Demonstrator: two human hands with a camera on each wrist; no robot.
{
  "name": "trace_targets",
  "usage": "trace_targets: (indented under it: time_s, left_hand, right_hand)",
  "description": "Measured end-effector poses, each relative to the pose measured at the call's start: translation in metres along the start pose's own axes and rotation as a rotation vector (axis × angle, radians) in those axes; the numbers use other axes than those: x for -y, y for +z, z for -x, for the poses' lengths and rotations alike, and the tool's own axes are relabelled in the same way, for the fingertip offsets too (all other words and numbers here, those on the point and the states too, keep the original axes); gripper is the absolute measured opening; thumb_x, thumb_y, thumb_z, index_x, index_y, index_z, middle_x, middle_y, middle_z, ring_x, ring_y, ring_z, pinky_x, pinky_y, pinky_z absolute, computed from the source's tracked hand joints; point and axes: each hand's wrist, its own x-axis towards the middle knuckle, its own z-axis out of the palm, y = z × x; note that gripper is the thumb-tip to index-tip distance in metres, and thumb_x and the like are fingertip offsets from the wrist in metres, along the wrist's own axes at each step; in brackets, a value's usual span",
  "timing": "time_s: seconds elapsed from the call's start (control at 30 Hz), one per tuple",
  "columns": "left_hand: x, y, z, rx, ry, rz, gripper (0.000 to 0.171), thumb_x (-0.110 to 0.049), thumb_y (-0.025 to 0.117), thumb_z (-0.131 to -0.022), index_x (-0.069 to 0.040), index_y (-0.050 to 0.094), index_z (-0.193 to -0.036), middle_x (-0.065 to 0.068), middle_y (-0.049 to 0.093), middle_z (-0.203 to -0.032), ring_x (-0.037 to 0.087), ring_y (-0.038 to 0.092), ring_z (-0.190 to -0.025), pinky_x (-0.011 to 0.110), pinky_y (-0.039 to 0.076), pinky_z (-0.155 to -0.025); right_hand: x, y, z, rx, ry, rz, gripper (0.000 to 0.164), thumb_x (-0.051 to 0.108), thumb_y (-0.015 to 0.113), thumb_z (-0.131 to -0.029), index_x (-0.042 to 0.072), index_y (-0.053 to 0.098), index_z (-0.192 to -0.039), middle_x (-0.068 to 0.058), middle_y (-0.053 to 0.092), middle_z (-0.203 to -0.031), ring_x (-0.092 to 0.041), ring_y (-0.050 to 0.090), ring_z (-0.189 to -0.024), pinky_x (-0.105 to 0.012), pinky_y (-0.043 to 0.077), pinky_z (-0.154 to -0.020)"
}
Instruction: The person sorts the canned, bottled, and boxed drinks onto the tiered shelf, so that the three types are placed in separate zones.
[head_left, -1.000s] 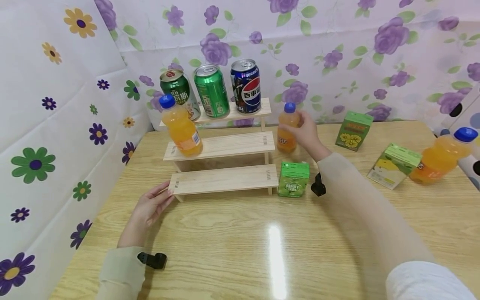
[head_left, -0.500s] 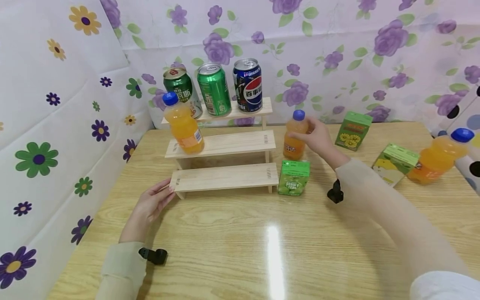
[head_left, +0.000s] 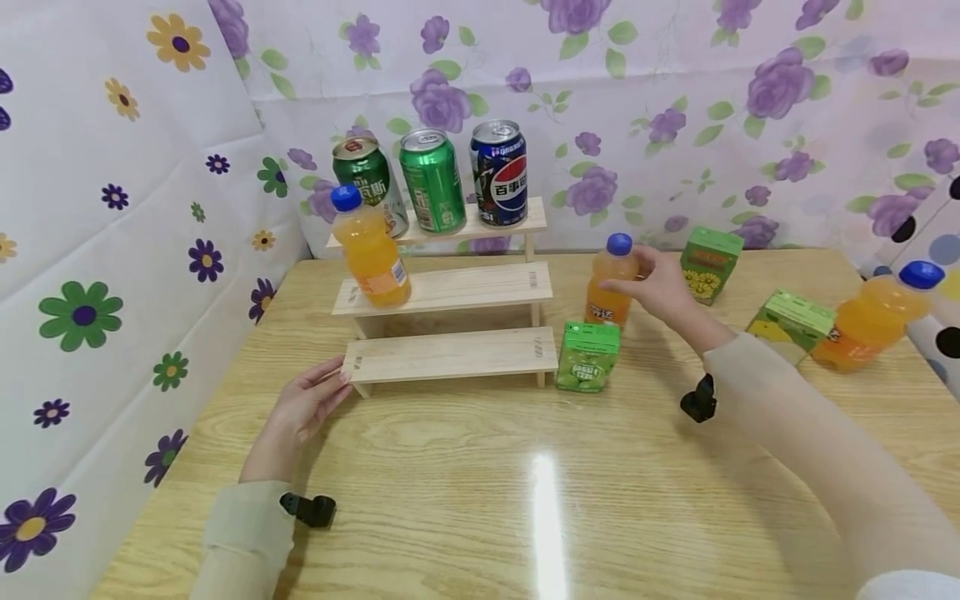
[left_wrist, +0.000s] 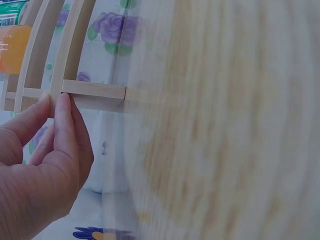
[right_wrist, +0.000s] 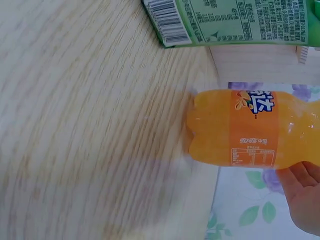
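Note:
My right hand [head_left: 663, 287] grips an orange soda bottle [head_left: 608, 302] with a blue cap, thumb and fingers around its upper part. The bottle is upright, right of a three-step wooden rack [head_left: 450, 354] and behind a green juice box [head_left: 587, 358]. Its orange label [right_wrist: 254, 129] shows in the right wrist view, with the base close over the table. At the rack's front left corner, my left hand [head_left: 309, 406] pinches the end of the lowest board; the left wrist view shows thumb and fingertips [left_wrist: 62, 102] on that corner.
Three cans [head_left: 432, 183] stand on the top step, and another orange soda bottle [head_left: 372, 254] on the middle step's left end. To the right are a green carton [head_left: 710, 262], a tilted juice box [head_left: 791, 323] and a leaning orange soda bottle [head_left: 873, 321]. Floral cloth [head_left: 645, 108] hangs behind.
My right hand has moved right and toward me with the orange soda bottle, away from the rack's side. The left hand stays at the rack's corner. The head view has shifted slightly.

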Motion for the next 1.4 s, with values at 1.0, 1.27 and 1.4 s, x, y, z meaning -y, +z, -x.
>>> trace_targets:
  time_s: [1.0,1.27,1.4]
  left_hand:
    - [0.0,-0.003,-0.002,0.017,-0.017,0.0,0.031,0.005,0.059,-0.09,-0.022,0.073,-0.091,-0.003,0.069,-0.092,0.007,0.068,-0.084,0.016,0.057,-0.083]
    - [0.0,-0.005,0.0,0.011,-0.017,0.027,0.032,0.007,0.057,-0.091,-0.022,0.073,-0.09,-0.004,0.069,-0.092,0.008,0.068,-0.084,0.016,0.058,-0.082]
    - [0.0,-0.002,-0.002,0.01,-0.018,0.018,0.031,0.007,0.058,-0.09,-0.02,0.073,-0.093,-0.004,0.068,-0.095,0.008,0.068,-0.086,0.017,0.057,-0.085]
  right_hand:
    - [0.124,-0.014,0.022,-0.052,-0.16,-0.04,0.068,0.042,0.072,-0.083,0.019,0.044,-0.141,-0.006,0.056,-0.133,-0.023,0.055,-0.119,-0.042,0.05,-0.102]
    - [0.153,0.014,0.014,-0.029,-0.266,-0.083,0.062,0.033,0.075,-0.083,0.011,0.05,-0.135,-0.008,0.061,-0.121,-0.019,0.061,-0.106,-0.033,0.055,-0.096]
    - [0.165,0.026,0.011,-0.004,-0.297,-0.132,0.06,0.029,0.075,-0.083,0.01,0.051,-0.134,-0.008,0.062,-0.121,-0.019,0.062,-0.106,-0.032,0.056,-0.095]
